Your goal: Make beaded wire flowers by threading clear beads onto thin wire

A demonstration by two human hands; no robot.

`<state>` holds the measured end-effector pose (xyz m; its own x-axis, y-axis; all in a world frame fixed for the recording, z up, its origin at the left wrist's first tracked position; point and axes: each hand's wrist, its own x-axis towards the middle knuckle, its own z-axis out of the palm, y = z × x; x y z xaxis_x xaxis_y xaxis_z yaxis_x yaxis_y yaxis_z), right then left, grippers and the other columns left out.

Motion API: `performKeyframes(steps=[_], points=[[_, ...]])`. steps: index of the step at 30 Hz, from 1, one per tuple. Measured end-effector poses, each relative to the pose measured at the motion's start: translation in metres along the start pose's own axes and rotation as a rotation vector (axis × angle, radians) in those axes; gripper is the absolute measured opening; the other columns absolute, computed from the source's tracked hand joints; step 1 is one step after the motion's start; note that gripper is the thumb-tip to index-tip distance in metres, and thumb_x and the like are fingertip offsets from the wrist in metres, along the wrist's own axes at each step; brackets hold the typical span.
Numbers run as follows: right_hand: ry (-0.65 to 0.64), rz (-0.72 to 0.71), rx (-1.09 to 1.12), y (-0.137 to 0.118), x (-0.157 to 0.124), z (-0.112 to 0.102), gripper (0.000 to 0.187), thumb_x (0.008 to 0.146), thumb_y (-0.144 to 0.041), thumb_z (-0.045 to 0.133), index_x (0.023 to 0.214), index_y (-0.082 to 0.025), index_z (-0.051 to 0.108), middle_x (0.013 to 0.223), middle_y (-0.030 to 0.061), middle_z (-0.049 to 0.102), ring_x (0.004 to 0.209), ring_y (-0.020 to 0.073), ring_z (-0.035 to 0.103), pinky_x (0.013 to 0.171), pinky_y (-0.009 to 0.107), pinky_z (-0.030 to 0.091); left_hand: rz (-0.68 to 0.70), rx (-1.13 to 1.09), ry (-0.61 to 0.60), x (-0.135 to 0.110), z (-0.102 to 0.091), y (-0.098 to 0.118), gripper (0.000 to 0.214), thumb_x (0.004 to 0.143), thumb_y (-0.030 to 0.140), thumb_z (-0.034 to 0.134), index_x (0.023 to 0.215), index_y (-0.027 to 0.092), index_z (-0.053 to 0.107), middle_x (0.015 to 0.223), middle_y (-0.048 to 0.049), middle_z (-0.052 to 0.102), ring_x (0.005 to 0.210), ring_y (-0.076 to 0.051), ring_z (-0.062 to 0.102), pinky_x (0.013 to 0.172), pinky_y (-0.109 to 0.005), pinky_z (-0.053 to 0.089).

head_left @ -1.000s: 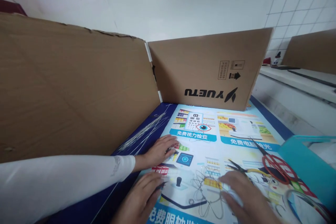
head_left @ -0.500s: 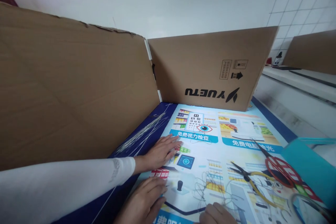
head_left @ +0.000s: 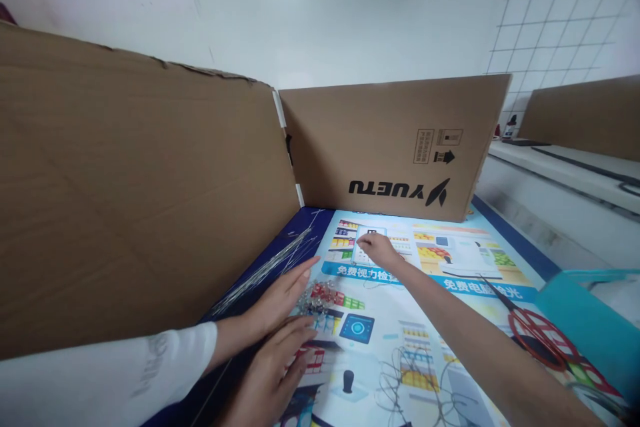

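Note:
My left hand [head_left: 270, 370] lies at the lower middle, fingers stretched out toward a small heap of clear, shiny beads [head_left: 317, 297]. Across the heap, another person's hand [head_left: 280, 297] in a white sleeve reaches in from the left, its fingers along the beads' far side. My bare right forearm crosses the printed sheet. The right hand [head_left: 379, 248] is closed over the eye-chart picture, and what it holds, if anything, is hidden. Loose, tangled wire [head_left: 400, 387] lies left of that forearm.
Upright cardboard panels [head_left: 400, 147] wall off the left and back. A bundle of thin wires [head_left: 270, 270] lies on the blue strip. Red-handled scissors [head_left: 543, 337] rest at right, near a turquoise bag [head_left: 585, 313]. A side counter [head_left: 565, 163] stands beyond.
My right hand has moved far forward from the bottom edge. The other person's hand has drawn back left, and the beads now show. My forearm now covers where the yellow-handled pliers lay.

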<state>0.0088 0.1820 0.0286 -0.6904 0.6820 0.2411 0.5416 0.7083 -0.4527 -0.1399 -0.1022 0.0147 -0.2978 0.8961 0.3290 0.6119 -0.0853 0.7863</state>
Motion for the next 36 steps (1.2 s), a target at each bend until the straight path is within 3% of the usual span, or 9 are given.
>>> performKeyframes(steps=[5,8,14,18,22,25,29,36], points=[[-0.016,0.077,0.029,0.011,0.054,0.021,0.027,0.091,-0.033,0.052,0.114,-0.019,0.055,0.117,0.0068,0.055,0.097,0.0208,0.057,0.081,0.039,0.049,-0.074,-0.073,0.073,0.047,-0.008,-0.006,0.051,0.076,0.05,0.054,0.125,0.037,0.054,0.112,-0.0008,0.065,0.125,-0.033,0.043,0.101,-0.047,0.041],[-0.007,0.059,0.036,0.007,0.08,0.041,0.026,0.091,-0.033,0.051,0.113,-0.019,0.056,0.118,0.007,0.055,0.097,0.0203,0.057,0.081,0.039,0.049,-0.106,-0.148,0.117,0.069,-0.002,-0.022,0.05,0.078,0.047,0.054,0.126,0.033,0.053,0.115,-0.0027,0.063,0.123,-0.031,0.045,0.102,-0.046,0.039],[-0.032,-0.075,0.058,0.0,0.106,0.084,0.027,0.091,-0.033,0.051,0.115,-0.019,0.054,0.118,0.008,0.054,0.097,0.0196,0.057,0.081,0.04,0.049,-0.182,-0.255,0.234,0.064,0.015,-0.073,0.038,0.083,0.038,0.053,0.118,0.025,0.057,0.116,-0.0068,0.062,0.116,-0.027,0.052,0.1,-0.043,0.039],[-0.071,-0.186,0.111,-0.009,0.094,0.103,0.028,0.091,-0.032,0.051,0.115,-0.019,0.054,0.118,0.0081,0.054,0.097,0.0196,0.057,0.081,0.04,0.049,-0.217,-0.214,0.285,0.059,0.005,-0.095,0.031,0.088,0.031,0.045,0.115,0.019,0.056,0.119,-0.0095,0.06,0.112,-0.025,0.055,0.096,-0.042,0.041],[-0.086,-0.28,0.162,-0.028,0.07,0.11,0.028,0.091,-0.032,0.052,0.115,-0.018,0.054,0.117,0.0081,0.054,0.096,0.0197,0.057,0.081,0.04,0.049,-0.139,-0.111,0.29,0.084,-0.012,-0.112,0.03,0.086,0.02,0.046,0.114,0.019,0.057,0.117,-0.0083,0.061,0.111,-0.023,0.055,0.097,-0.041,0.04],[-0.086,-0.331,0.191,-0.045,0.051,0.111,0.029,0.091,-0.033,0.052,0.116,-0.018,0.054,0.117,0.0081,0.055,0.096,0.0199,0.057,0.081,0.04,0.049,-0.022,0.0,0.221,0.115,-0.017,-0.122,0.026,0.085,0.016,0.052,0.109,0.018,0.061,0.123,-0.0084,0.056,0.118,-0.023,0.048,0.104,-0.043,0.033],[-0.086,-0.36,0.239,-0.063,0.029,0.109,0.029,0.091,-0.032,0.052,0.116,-0.018,0.054,0.117,0.0081,0.055,0.097,0.02,0.057,0.081,0.04,0.049,0.082,0.13,0.066,0.143,-0.01,-0.13,0.024,0.09,0.027,0.055,0.111,0.016,0.058,0.122,-0.0088,0.055,0.112,-0.024,0.052,0.095,-0.048,0.04],[-0.162,-0.339,0.372,-0.083,0.002,0.101,0.027,0.091,-0.032,0.051,0.114,-0.018,0.055,0.117,0.008,0.055,0.097,0.0195,0.057,0.082,0.04,0.049,0.074,0.24,-0.093,0.142,-0.002,-0.131,0.023,0.091,0.029,0.052,0.109,0.017,0.058,0.116,-0.0081,0.057,0.101,-0.021,0.057,0.087,-0.043,0.047]])
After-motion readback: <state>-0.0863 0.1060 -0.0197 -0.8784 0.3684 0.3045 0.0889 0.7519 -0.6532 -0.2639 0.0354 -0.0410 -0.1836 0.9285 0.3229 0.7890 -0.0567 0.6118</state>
